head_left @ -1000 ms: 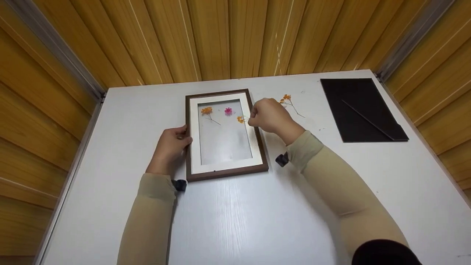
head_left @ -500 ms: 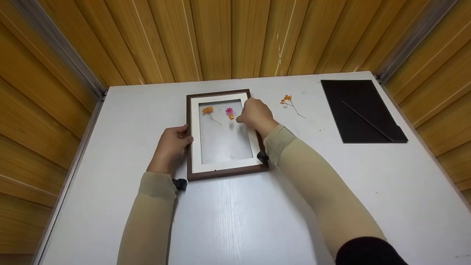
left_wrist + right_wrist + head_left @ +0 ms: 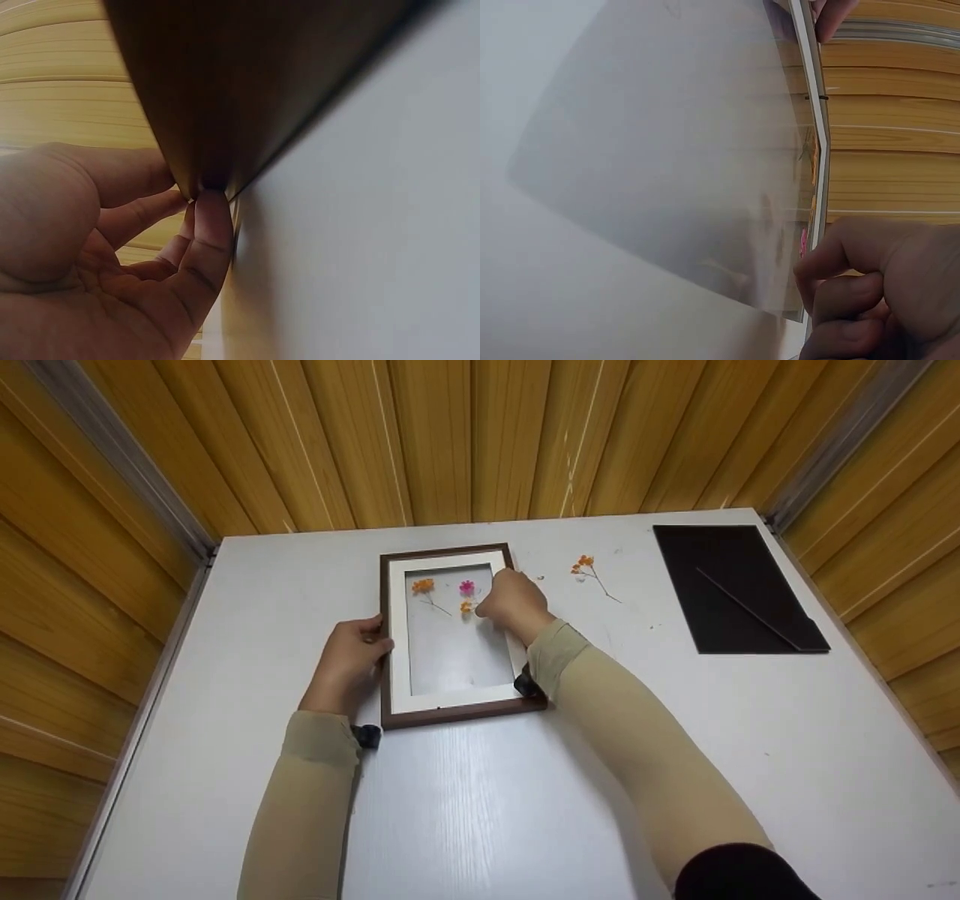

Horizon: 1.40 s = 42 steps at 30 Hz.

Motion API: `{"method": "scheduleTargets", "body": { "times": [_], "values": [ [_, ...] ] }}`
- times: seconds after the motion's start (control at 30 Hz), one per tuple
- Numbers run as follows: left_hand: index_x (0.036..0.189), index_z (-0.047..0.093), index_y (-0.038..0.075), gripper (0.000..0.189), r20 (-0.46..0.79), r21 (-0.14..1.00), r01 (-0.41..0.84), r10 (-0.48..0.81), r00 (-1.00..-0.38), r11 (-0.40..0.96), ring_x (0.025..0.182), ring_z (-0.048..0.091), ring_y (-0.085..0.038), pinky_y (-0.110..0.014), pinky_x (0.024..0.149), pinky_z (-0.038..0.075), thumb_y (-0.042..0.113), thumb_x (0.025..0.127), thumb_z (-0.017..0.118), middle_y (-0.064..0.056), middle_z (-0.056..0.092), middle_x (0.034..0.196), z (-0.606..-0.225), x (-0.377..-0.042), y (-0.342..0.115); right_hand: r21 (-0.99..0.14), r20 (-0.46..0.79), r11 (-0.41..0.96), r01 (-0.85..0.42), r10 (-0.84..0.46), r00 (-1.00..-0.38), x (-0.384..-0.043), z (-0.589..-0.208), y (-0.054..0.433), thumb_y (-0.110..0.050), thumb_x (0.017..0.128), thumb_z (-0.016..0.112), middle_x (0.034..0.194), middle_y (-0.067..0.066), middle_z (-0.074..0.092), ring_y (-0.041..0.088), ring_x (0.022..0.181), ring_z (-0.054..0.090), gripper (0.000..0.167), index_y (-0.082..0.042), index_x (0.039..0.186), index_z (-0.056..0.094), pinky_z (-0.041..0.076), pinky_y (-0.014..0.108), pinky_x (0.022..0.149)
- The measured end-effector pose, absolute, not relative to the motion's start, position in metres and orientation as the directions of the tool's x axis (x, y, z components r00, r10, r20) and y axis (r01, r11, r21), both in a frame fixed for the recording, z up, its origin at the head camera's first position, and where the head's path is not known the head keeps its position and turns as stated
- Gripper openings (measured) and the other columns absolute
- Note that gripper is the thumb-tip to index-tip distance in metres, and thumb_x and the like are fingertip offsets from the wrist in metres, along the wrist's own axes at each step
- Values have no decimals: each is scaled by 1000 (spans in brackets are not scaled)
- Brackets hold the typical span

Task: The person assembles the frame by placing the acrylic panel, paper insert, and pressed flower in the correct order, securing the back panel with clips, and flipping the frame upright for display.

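The right hand (image 3: 514, 598) seems to pinch the orange flower (image 3: 466, 607), pointing left over the pane (image 3: 450, 656), just this side of the pink one (image 3: 467, 587), while the left hand (image 3: 346, 664) grips the frame (image 3: 387, 679).

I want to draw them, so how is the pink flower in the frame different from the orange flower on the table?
The pink flower is a single bloom; the orange flower has several little blooms.
The orange flower has a long, thin stem, but no long stem shows on the pink flower.
The pink flower is inside the frame; the orange flower lies outside it on the table.
Both are small and brightly coloured.
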<state>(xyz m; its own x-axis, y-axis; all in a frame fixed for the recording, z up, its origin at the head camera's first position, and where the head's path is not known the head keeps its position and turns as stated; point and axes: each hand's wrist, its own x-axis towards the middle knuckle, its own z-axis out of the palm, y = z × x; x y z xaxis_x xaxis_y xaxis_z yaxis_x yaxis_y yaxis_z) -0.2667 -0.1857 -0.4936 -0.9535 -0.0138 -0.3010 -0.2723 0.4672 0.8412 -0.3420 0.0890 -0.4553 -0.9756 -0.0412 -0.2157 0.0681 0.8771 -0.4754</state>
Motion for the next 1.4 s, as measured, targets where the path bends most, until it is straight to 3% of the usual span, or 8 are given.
{"method": "scheduleTargets", "body": {
  "times": [0.1,0.2,0.37,0.47,0.67,0.83,1.2,1.4],
  "values": [
    [171,47,6,62,-301,843,-274,-16,-953,462,134,74,-30,-40,111,63,12,113,67,-21,70,154,-493,-267,-185,-528,-196,848,45,-70,-978,-343,-454,95,-21,93,83,100,10,79,22,83,61,26,2,104,84,52,36,74],
    [171,47,6,62,-301,844,-273,-13,-953,463,132,74,-30,-39,109,63,13,113,67,-21,70,154,-493,-266,-185,-610,-182,791,43,-87,-980,-341,-449,108,-24,95,84,103,9,81,20,85,62,24,-1,99,87,53,34,76],
    [172,46,6,62,-291,838,-255,0,-957,483,127,74,-27,-33,102,63,14,114,66,-20,70,154,-492,-266,-187,-709,-117,704,44,-56,-992,-334,-438,139,-32,100,85,119,13,78,23,102,64,31,-3,111,84,53,36,85],
    [172,46,6,62,-282,832,-240,9,-959,501,124,73,-25,-29,97,62,14,114,65,-20,70,154,-493,-265,-189,-747,-46,664,37,4,-999,-330,-433,162,-32,101,84,115,12,75,23,104,62,34,-3,118,83,49,36,85],
    [172,46,6,61,-276,830,-228,20,-961,509,124,73,-25,-27,95,61,15,114,65,-21,68,158,-494,-265,-191,-817,44,576,31,115,-992,-320,-428,212,-28,100,85,93,0,64,16,89,58,37,-1,125,82,47,27,75],
    [172,46,6,62,-284,825,-234,20,-959,514,128,73,-27,-32,102,62,15,114,66,-21,69,156,-495,-263,-193,-860,78,509,40,208,-975,-314,-436,239,-23,99,89,88,-2,59,10,78,53,37,0,126,82,44,21,64],
    [171,46,4,62,-284,828,-235,19,-959,510,133,73,-31,-37,107,63,14,114,66,-22,68,156,-498,-260,-196,-819,71,564,102,277,-958,-321,-462,269,-21,101,84,105,8,65,21,103,55,38,2,131,82,45,25,85],
    [171,47,5,61,-283,830,-237,15,-959,505,126,75,-26,-30,100,63,14,114,67,-21,69,155,-497,-261,-196,-767,-24,608,206,293,-956,-326,-477,288,-24,102,80,133,24,78,30,120,67,39,1,133,82,51,30,94]
  ]
}}
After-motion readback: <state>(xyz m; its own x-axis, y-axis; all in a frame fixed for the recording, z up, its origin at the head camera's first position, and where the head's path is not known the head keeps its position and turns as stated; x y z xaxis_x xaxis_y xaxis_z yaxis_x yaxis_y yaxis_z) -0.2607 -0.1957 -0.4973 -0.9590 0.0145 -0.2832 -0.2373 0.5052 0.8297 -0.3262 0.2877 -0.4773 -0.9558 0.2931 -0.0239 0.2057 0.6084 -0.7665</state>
